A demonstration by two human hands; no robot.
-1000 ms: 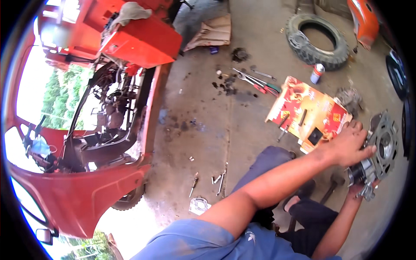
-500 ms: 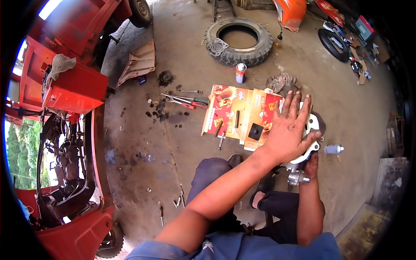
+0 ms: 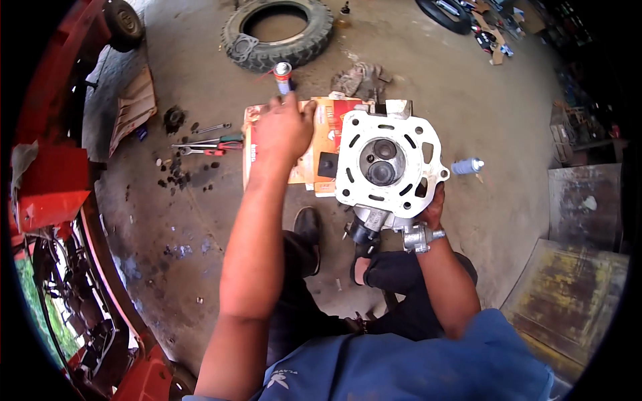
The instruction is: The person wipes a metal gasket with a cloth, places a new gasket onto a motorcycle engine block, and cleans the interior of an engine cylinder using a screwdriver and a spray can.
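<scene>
Cylinder head (image 3: 388,160) hides most of right hand (image 3: 435,207) gripping it.

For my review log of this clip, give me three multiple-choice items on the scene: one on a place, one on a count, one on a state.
1. Where does the tyre lie?
A. On the concrete floor beyond the cardboard
B. On the person's lap
C. On the engine part

2. How many round valves show in the cylinder head?
A. Two
B. Five
C. None

3. How is the cylinder head supported?
A. Flat on the floor
B. Held up by the right hand
C. Hung from a hook

Answers: 1 A, it rests on the floor at the top; 2 A, two discs sit in the central chamber; 3 B, the right hand's grip is at its lower edge.
</scene>
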